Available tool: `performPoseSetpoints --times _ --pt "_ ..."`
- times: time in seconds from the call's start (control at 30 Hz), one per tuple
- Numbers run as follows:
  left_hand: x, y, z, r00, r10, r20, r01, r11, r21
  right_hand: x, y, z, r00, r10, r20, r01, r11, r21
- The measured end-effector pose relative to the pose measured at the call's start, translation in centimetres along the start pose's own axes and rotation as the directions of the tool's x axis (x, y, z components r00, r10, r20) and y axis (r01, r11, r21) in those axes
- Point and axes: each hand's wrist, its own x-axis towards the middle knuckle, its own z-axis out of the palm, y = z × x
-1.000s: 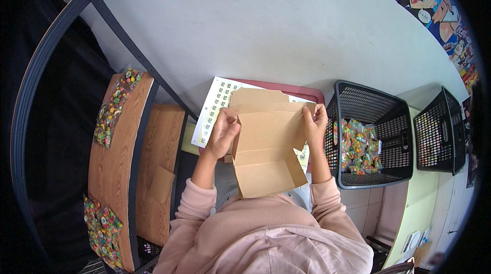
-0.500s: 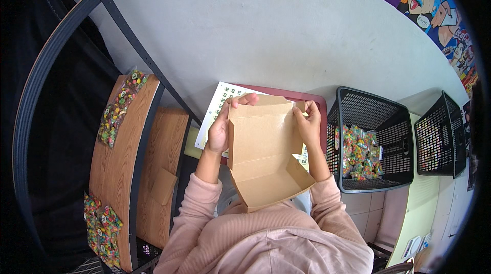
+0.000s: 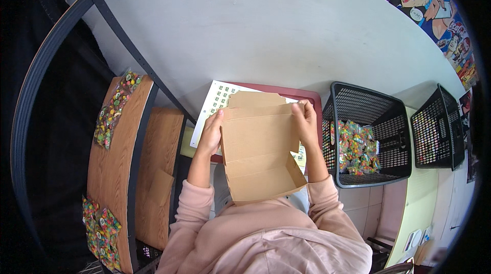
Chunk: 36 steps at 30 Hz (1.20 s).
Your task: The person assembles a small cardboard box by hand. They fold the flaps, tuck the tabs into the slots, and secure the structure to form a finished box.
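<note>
I hold a brown cardboard box [image 3: 258, 151] open in front of me, its inside facing up and its lid flap [image 3: 255, 99] pointing away. My left hand [image 3: 211, 135] grips the box's left edge near the top corner. My right hand [image 3: 306, 122] pinches the right top corner by the flap fold. Under the box lies a white sheet of small green stickers [image 3: 217, 101] on a dark red tray [image 3: 307, 97].
A black mesh basket [image 3: 368, 100] at my right holds several colourful candy packets [image 3: 354, 147]. A second, empty black basket [image 3: 434, 130] stands further right. Wooden shelves [image 3: 110, 161] on my left carry bags of candy [image 3: 112, 113] and another bag of candy [image 3: 102, 230].
The box has tilted and shifted a little in my hands. Both hands have moved up along its side edges toward the flap fold.
</note>
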Motion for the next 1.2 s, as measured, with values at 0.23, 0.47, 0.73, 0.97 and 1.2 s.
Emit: performPoseSetpoints --times 0.23,0.47,0.73,0.97,1.2 --pt "0.1 0.4 0.0 0.998 -0.019 0.058 0.023 0.997 -0.077 1.4 1.7 -2.3 0.911 0.028 0.411 -0.275 0.785 0.556" --pt "0.0 0.7 0.3 0.996 -0.026 0.086 0.034 0.995 -0.099 1.9 0.0 -3.4 0.788 -0.031 0.615 -0.349 0.800 0.488" --pt "0.4 0.8 0.9 0.992 -0.033 0.121 0.044 0.995 -0.086 4.1 -0.4 -3.0 0.802 0.200 0.563 -0.392 0.887 0.243" --pt "1.3 0.8 0.8 0.995 -0.024 0.093 0.034 0.994 -0.105 3.3 -1.0 -2.5 0.921 0.218 0.322 -0.302 0.924 0.237" --pt "2.9 0.5 1.0 0.988 -0.059 0.141 0.071 0.994 -0.084 3.2 -0.6 -4.3 0.933 0.188 0.306 -0.244 0.957 0.155"
